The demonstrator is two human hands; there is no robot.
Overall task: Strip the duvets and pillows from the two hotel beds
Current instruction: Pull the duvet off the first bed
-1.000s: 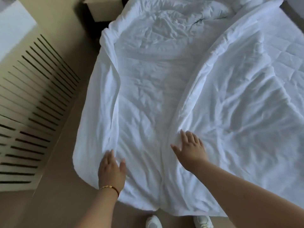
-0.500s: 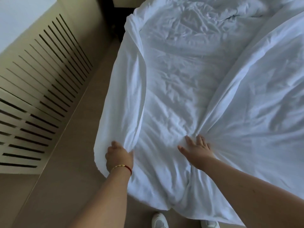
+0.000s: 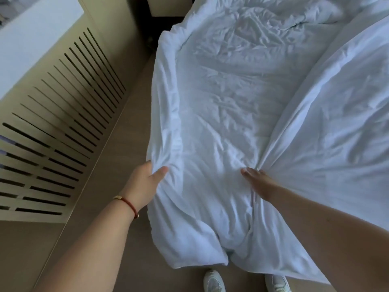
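A crumpled white duvet covers the bed and hangs over its foot end toward me. My left hand grips the duvet's folded left edge, thumb on top and fingers hidden under the cloth. My right hand grips a gathered fold further right, where creases fan out from the fingers. A second white layer lies folded over on the right side of the bed.
A cream slatted cabinet runs along the left wall, leaving a narrow strip of tan floor beside the bed. A bedside unit stands at the top. My two white shoes are under the duvet's hanging edge.
Both hands went from lying flat on the duvet to closing on its folds. The cloth has bunched at each hand and the left edge has lifted.
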